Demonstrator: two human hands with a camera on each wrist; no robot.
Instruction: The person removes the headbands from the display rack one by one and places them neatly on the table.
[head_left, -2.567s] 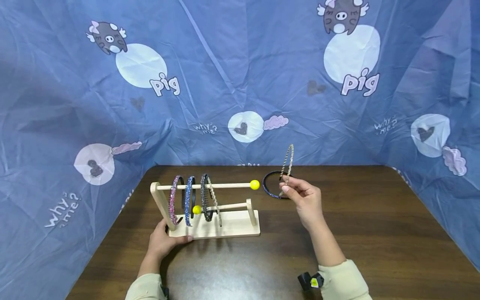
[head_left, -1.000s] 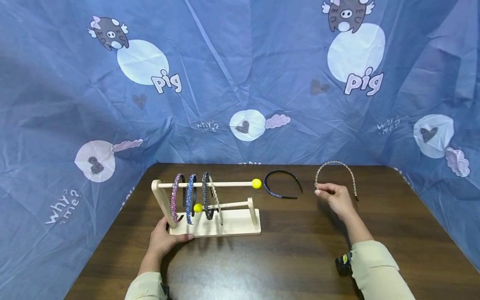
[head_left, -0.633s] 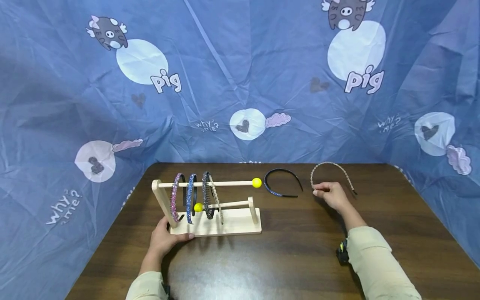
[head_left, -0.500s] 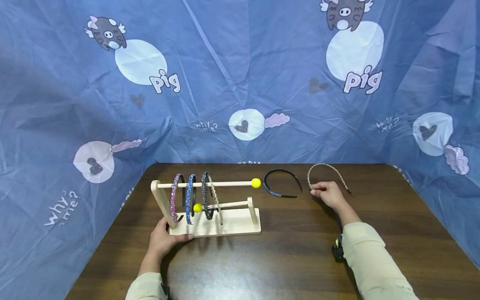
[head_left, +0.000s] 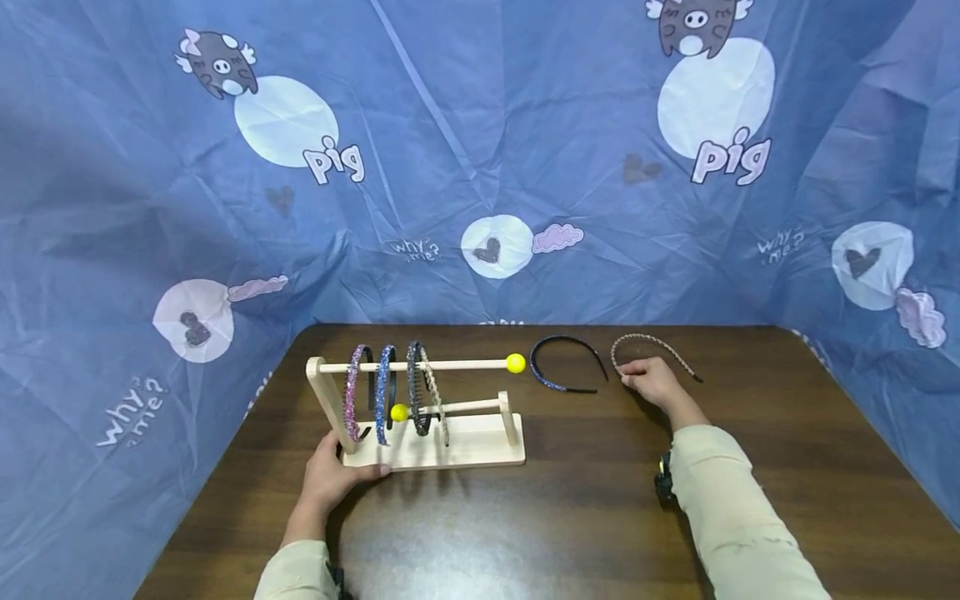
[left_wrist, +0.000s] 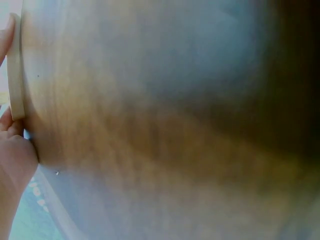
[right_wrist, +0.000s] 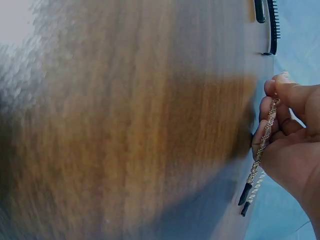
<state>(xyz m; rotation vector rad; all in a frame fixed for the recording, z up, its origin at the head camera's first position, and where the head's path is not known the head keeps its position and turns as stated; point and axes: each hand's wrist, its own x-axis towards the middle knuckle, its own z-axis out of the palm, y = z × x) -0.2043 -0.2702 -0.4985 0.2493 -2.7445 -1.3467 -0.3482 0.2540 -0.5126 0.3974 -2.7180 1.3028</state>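
Note:
My left hand (head_left: 327, 483) grips the left end of the wooden headband stand (head_left: 483, 446), thumb along the front edge of its base. In the left wrist view, that base (left_wrist: 16, 75) shows at the left edge. My right hand (head_left: 654, 387) pinches one side of a beige braided headband (head_left: 651, 337) low at the back right of the table. In the right wrist view, the headband (right_wrist: 257, 162) runs between thumb and fingers, its dark tips pointing down. A pink glitter headband (head_left: 350, 400), a blue one (head_left: 381, 396), a dark toothed one (head_left: 413, 392) and another beige one (head_left: 433, 392) hang on the stand.
A dark blue headband (head_left: 551, 384) lies on the brown table (head_left: 570, 517) between the stand and my right hand. Yellow balls cap the stand's upper rod (head_left: 515, 363) and lower rod (head_left: 399, 412). A blue printed cloth (head_left: 420, 167) hangs behind the table.
My right hand has carried the beige headband from near the stand to the right, past the dark blue one, then lowered it slightly leftward to a flatter pose. The left hand has stayed put.

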